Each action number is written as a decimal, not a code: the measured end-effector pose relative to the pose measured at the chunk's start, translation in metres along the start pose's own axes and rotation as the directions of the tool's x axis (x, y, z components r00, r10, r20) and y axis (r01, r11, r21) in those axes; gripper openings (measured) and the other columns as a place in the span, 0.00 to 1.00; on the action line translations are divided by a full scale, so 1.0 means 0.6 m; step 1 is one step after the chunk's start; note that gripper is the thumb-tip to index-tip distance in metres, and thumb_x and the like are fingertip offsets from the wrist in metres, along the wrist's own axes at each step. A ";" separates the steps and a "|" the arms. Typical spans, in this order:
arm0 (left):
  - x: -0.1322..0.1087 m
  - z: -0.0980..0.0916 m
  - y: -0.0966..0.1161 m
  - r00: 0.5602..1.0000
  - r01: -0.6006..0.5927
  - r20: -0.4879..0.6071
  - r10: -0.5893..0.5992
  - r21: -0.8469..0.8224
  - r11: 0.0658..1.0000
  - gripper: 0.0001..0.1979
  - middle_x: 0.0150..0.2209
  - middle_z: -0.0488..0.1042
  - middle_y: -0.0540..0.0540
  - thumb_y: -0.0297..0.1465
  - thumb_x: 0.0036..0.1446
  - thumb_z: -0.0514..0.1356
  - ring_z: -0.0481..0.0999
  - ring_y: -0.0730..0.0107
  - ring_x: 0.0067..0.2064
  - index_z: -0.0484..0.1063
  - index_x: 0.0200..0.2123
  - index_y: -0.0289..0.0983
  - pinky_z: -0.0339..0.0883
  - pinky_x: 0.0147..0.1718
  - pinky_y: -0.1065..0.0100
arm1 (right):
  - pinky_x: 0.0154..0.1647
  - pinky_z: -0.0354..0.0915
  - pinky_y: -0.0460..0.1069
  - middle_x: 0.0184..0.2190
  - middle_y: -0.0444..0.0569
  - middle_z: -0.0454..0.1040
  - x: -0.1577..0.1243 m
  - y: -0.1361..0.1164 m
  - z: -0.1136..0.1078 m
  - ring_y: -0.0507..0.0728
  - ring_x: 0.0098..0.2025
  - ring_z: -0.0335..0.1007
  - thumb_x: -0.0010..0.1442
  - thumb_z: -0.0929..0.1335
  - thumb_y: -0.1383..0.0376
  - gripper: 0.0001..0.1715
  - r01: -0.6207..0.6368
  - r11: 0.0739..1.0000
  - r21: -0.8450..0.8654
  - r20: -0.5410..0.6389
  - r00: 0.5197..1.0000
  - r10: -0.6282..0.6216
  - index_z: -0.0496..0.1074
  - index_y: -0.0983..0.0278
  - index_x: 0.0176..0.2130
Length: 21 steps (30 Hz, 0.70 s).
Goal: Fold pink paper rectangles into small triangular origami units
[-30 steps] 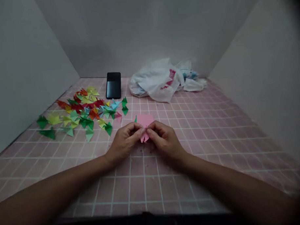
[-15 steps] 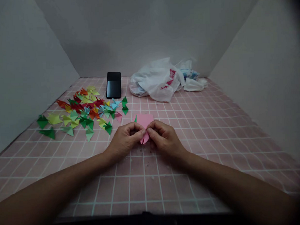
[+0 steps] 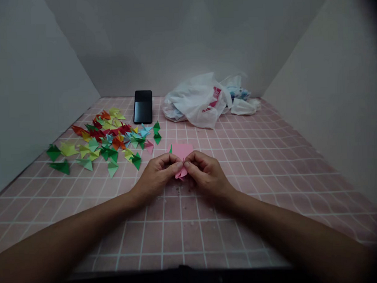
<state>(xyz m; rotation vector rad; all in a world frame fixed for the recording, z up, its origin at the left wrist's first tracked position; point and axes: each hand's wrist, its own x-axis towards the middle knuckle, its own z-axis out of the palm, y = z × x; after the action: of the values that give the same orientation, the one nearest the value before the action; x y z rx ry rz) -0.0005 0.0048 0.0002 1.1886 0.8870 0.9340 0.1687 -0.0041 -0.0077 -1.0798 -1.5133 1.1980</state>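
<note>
Both hands meet at the middle of the pink grid mat, pinching a sheet of pink paper between thumbs and fingers. My left hand holds the sheet's left side, and my right hand holds its right side. A folded pink flap shows below my fingers. A sliver of green paper peeks out just left of the sheet. Several folded paper triangles in many colours lie in a loose pile to the left of my hands, not touching them.
A black smartphone lies at the far edge of the mat. To its right is a crumpled white plastic bag beside more crumpled plastic. Grey walls rise on the left, back and right. Small paper crumbs dot the mat below my hands.
The pink flap below my fingers has shifted and now looks shorter and tilted to the right. My hands have drawn slightly closer together and still grip the paper.
</note>
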 end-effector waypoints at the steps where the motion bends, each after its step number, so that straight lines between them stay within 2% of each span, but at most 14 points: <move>1: 0.001 0.000 0.001 1.000 0.000 -0.005 0.000 0.003 1.000 0.11 0.28 0.72 0.52 0.36 0.55 0.67 0.70 0.76 0.30 0.72 0.30 0.35 0.63 0.32 0.72 | 0.26 0.57 0.48 0.24 0.42 0.66 0.000 0.000 0.000 0.52 0.26 0.61 0.63 0.67 0.61 0.09 0.006 1.000 -0.003 -0.001 1.000 -0.006 0.66 0.61 0.31; 5: 0.002 -0.001 0.006 0.999 -0.013 -0.037 0.017 0.106 0.994 0.10 0.27 0.72 0.51 0.34 0.54 0.67 0.69 0.76 0.29 0.73 0.28 0.34 0.62 0.31 0.72 | 0.27 0.59 0.47 0.25 0.42 0.67 0.002 -0.001 -0.002 0.51 0.27 0.62 0.62 0.68 0.61 0.08 0.037 0.999 0.003 0.016 0.999 -0.037 0.67 0.61 0.32; 8: 0.001 -0.002 0.007 1.000 -0.018 -0.009 0.020 0.183 0.983 0.08 0.26 0.72 0.52 0.33 0.53 0.65 0.68 0.76 0.28 0.73 0.29 0.34 0.61 0.30 0.72 | 0.28 0.60 0.48 0.27 0.42 0.69 0.006 -0.004 -0.006 0.51 0.28 0.65 0.60 0.69 0.60 0.09 0.061 0.998 0.033 0.047 0.997 -0.062 0.67 0.62 0.33; 14: 0.001 0.001 0.008 0.996 0.053 0.054 -0.067 0.229 0.972 0.08 0.22 0.70 0.53 0.34 0.53 0.64 0.66 0.76 0.25 0.73 0.29 0.34 0.57 0.27 0.72 | 0.29 0.57 0.48 0.24 0.41 0.67 0.011 -0.008 -0.016 0.50 0.27 0.60 0.62 0.67 0.64 0.11 0.147 0.971 -0.189 0.060 0.989 -0.138 0.67 0.63 0.28; 16: 0.001 0.002 0.010 0.995 0.067 0.061 -0.082 0.207 0.976 0.08 0.22 0.70 0.53 0.34 0.52 0.65 0.65 0.76 0.24 0.72 0.29 0.35 0.58 0.27 0.72 | 0.28 0.56 0.47 0.24 0.41 0.66 0.009 -0.010 -0.017 0.50 0.26 0.60 0.64 0.66 0.63 0.12 0.123 0.979 -0.166 0.052 0.992 -0.116 0.67 0.63 0.28; 19: 0.000 0.001 0.012 0.995 0.073 0.054 -0.083 0.172 0.982 0.09 0.24 0.70 0.53 0.35 0.52 0.66 0.65 0.76 0.25 0.72 0.29 0.35 0.61 0.28 0.71 | 0.24 0.55 0.47 0.22 0.41 0.66 0.008 -0.013 -0.017 0.49 0.22 0.59 0.67 0.63 0.58 0.16 0.023 0.999 -0.033 0.038 0.999 -0.022 0.66 0.62 0.30; 21: 0.000 -0.002 0.012 0.998 0.049 0.027 -0.054 0.165 0.985 0.10 0.25 0.70 0.52 0.36 0.53 0.66 0.66 0.75 0.27 0.72 0.29 0.35 0.63 0.29 0.70 | 0.24 0.56 0.47 0.23 0.41 0.67 0.009 -0.013 -0.017 0.50 0.23 0.59 0.65 0.65 0.57 0.14 -0.014 1.000 0.020 0.058 0.998 0.013 0.67 0.62 0.31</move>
<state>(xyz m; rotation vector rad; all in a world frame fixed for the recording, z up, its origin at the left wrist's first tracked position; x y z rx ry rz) -0.0023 0.0059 0.0075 1.3111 0.9791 0.8102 0.1765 0.0017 0.0021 -1.0516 -1.5362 1.2610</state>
